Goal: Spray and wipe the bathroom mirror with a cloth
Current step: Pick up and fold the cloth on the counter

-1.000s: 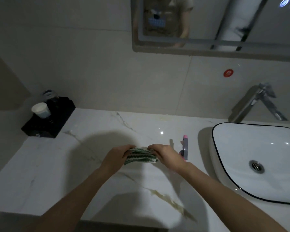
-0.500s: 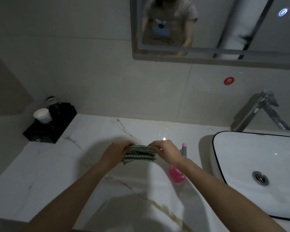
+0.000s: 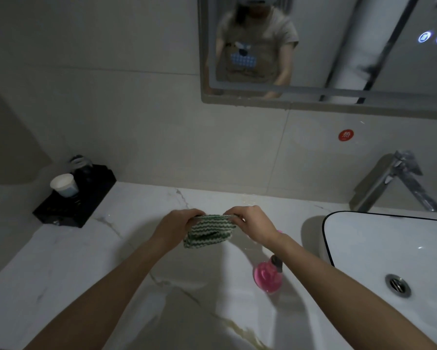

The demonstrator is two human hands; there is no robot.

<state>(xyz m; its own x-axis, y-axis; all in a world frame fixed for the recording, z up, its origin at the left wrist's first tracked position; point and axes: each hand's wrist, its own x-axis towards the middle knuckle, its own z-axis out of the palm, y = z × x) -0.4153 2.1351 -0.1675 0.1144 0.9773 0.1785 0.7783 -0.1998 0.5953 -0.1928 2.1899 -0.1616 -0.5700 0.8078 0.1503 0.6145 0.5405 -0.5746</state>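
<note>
Two hands hold one cloth over a wide marble counter (image 3: 141, 261). Above, on the tiled wall, hangs the mirror (image 3: 338, 46), its lower edge well above the hands. A white basin (image 3: 364, 238) sits at the right with a chrome tap (image 3: 399, 183) behind it. A black tray (image 3: 81, 200) at the back left carries a white cup (image 3: 63, 185). A pink bottle (image 3: 267, 276) stands beside the basin, partly hidden under the right forearm. The green-striped cloth (image 3: 208, 232) hangs between the left hand (image 3: 177, 227) and right hand (image 3: 255, 224), each pinching its top edge.
</note>
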